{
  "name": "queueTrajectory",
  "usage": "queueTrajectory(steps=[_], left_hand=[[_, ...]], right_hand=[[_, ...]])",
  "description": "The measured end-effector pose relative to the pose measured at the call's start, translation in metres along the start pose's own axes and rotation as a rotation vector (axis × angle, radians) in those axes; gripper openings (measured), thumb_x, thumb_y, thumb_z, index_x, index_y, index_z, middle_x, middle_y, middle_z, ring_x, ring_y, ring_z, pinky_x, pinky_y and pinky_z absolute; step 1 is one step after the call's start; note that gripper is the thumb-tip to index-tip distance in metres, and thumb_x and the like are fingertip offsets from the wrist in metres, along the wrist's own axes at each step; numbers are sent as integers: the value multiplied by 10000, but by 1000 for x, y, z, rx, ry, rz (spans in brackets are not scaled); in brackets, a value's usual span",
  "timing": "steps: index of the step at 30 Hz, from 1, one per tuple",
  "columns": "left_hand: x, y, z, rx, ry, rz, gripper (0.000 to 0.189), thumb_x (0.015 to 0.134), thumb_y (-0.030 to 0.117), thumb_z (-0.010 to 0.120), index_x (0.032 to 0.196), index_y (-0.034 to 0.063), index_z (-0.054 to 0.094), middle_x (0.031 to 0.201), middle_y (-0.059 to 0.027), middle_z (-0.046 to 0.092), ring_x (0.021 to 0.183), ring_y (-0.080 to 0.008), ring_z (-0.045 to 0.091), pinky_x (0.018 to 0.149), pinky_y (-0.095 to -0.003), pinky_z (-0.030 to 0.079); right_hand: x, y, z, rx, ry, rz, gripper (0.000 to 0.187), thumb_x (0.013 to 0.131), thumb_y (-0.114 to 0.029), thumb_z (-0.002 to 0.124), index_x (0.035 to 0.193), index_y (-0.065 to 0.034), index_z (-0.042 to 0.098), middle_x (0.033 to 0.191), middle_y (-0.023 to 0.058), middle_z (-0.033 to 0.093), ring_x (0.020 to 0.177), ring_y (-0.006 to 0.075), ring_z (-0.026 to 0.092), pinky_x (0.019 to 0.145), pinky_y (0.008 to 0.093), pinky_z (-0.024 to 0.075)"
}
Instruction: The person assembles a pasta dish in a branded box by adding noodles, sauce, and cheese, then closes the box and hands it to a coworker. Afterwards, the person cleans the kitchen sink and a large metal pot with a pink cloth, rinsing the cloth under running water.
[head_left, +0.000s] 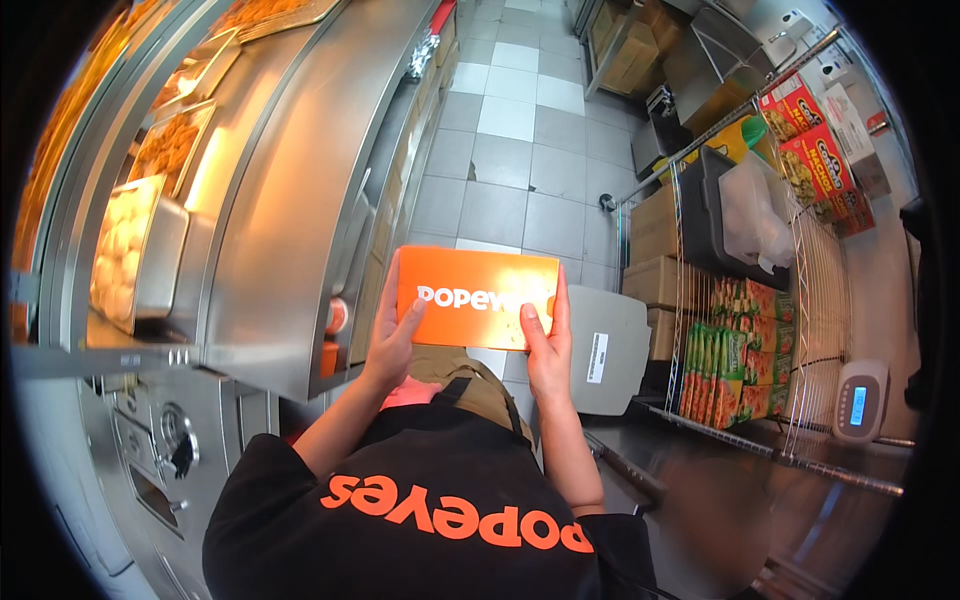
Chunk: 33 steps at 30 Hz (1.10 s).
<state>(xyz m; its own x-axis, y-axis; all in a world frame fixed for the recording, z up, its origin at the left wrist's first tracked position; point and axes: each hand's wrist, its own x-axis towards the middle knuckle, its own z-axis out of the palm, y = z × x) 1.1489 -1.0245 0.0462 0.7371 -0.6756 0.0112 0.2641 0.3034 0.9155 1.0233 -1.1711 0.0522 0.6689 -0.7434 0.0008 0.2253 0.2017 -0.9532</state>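
Observation:
Both hands hold an orange cardboard food box (472, 322) in front of my body, its printed face turned up. My left hand (391, 330) grips the box's left short side, with the thumb on the top face. On the right short side is my right hand (549, 337), its thumb lying over part of the white lettering. Bright light glares off the right part of the box. Whether the box is full or empty cannot be told.
Left, a steel counter (277, 202) runs beside a heated display with food in metal pans (169, 247). Right stands a wire shelf (750, 442) with a dark bin (697, 217), nacho boxes (817, 165) and green packets (712, 367). A grey lid (619, 352) is near my right hand.

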Motion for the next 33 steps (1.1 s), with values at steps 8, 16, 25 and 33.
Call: queueTrajectory(steps=[8,16,25,33], left_hand=[[162,-3,0,-12,-4,-20,612,945,31,411,1486,58,126,1490,-88,273,1346,-173,298,1102,-320,242],[267,-6,-33,-71,9,10,588,972,81,405,1482,41,116,1501,-100,242,1354,-179,276,1105,-326,237],[341,10,-85,480,277,169,536,983,88,381,1460,-3,152,1473,-147,271,1348,-215,295,1106,-332,231],[402,54,-111,-266,693,348,539,991,96,365,1476,61,132,1457,-141,291,1314,-224,343,1097,-355,268]], right_hand=[[152,11,18,121,244,139,501,958,-93,510,1422,-20,334,1302,63,515,1135,101,490,955,257,405],[263,20,43,55,-64,58,678,969,-147,493,1476,-2,67,1436,118,330,1248,163,387,1034,301,332],[390,36,96,-643,-449,-82,707,973,-307,468,1454,41,86,1433,256,323,1315,351,368,1068,380,299],[494,33,226,-833,-747,-821,527,953,-382,449,1397,-102,398,1476,110,336,1390,282,256,1108,527,118]])
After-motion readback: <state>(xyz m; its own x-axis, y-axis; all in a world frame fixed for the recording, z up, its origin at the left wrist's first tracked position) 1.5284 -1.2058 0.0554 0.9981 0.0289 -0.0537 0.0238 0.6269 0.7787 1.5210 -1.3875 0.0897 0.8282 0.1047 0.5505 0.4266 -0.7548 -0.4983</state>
